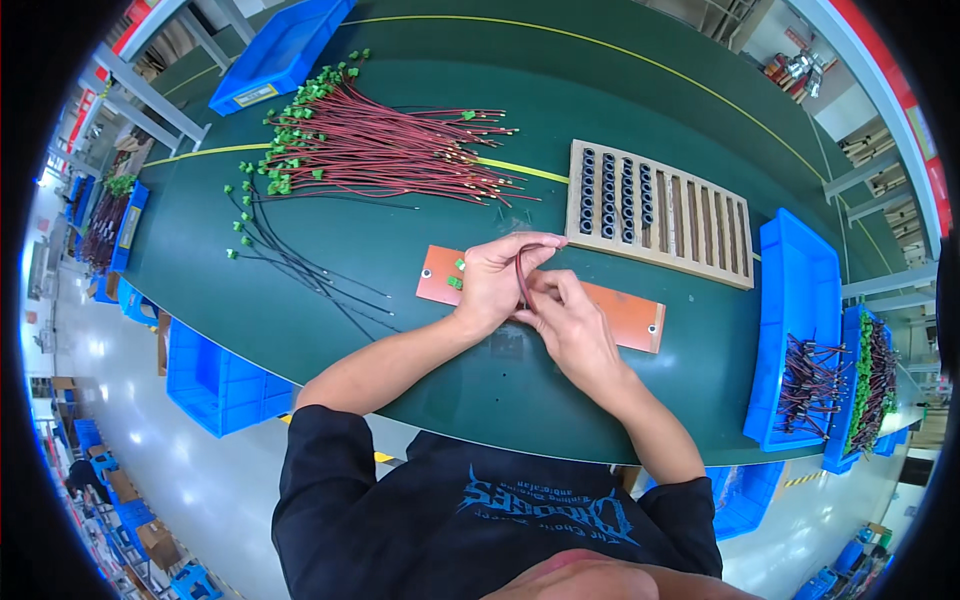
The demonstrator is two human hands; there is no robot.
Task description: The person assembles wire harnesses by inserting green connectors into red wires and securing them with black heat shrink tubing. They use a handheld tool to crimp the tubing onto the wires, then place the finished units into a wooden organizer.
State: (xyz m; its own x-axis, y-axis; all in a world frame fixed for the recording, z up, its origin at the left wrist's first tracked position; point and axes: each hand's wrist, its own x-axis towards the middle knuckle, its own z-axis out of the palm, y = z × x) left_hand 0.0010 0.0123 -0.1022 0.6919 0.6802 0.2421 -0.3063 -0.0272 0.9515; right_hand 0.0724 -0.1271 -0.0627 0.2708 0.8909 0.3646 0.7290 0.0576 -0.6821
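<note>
Two bare hands meet over the middle of the tabletop [560, 420], working on one short dark red wire [522, 278]. The left hand [490, 285] curls around its upper part, thumb and forefinger drawn close together near the bend. The right hand [572, 318] pinches the lower end, its fingertips gathered narrow; just what sits between them is hard to make out, since the fingers cover most of it.

Beneath and behind the hands lies a flat orange board [622, 312], set at a slant, with a few small green connectors [456, 283] on its left part, just beside the left hand.

Beyond the board to the right, a wooden rack [655, 251] rests on the tabletop; black cylindrical pieces [608, 195] fill four of its slots at the left side. To the far left spreads a large heap of red wires [390, 150], green connectors bunched mostly at their left ends. Nearer the person, a smaller group of black wires [300, 268] fans out, also tipped with green.

Farther out, a blue tray [285, 55] stands at the upper left. On the right, a blue bin [795, 255] holds a tangle of dark wires [812, 385] at its near end.
</note>
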